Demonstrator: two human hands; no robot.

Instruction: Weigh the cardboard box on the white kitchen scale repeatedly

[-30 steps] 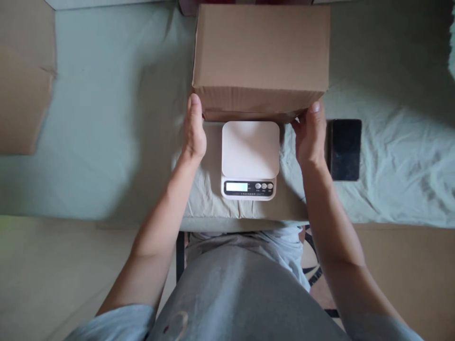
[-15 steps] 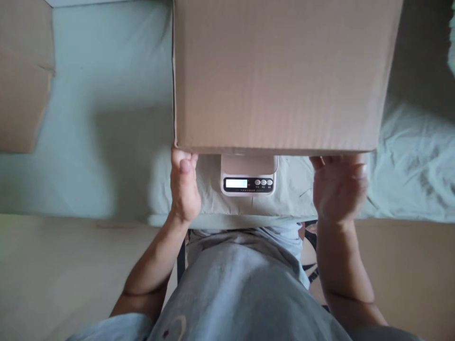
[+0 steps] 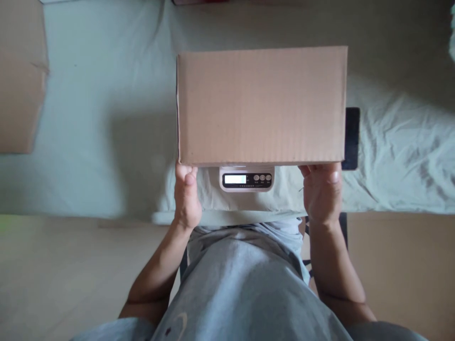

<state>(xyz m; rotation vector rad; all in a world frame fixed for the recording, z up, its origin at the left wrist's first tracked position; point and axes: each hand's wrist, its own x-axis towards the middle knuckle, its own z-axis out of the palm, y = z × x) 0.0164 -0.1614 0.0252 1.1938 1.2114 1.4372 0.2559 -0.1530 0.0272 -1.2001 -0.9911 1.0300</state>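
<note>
A closed brown cardboard box (image 3: 261, 106) is held between my two hands over a white digital scale (image 3: 246, 187). My left hand (image 3: 187, 196) grips the box's near left corner from below, its fingers partly hidden under the edge. At the near right corner my right hand (image 3: 323, 194) holds it the same way, thumb showing. The scale's lit display and round buttons show in front of the box; its plate is mostly covered. Whether the box touches the plate I cannot tell.
A pale green cloth (image 3: 81, 85) covers the table. Part of a dark, flat, phone-like object (image 3: 352, 138) shows right of the box. Another piece of cardboard (image 3: 21, 94) lies at the far left. A reddish item (image 3: 199, 1) is cut off at the top edge.
The box looks much smaller and lower, and its far edge is now visible. My right hand has moved left with it. The dark flat object has come into view.
</note>
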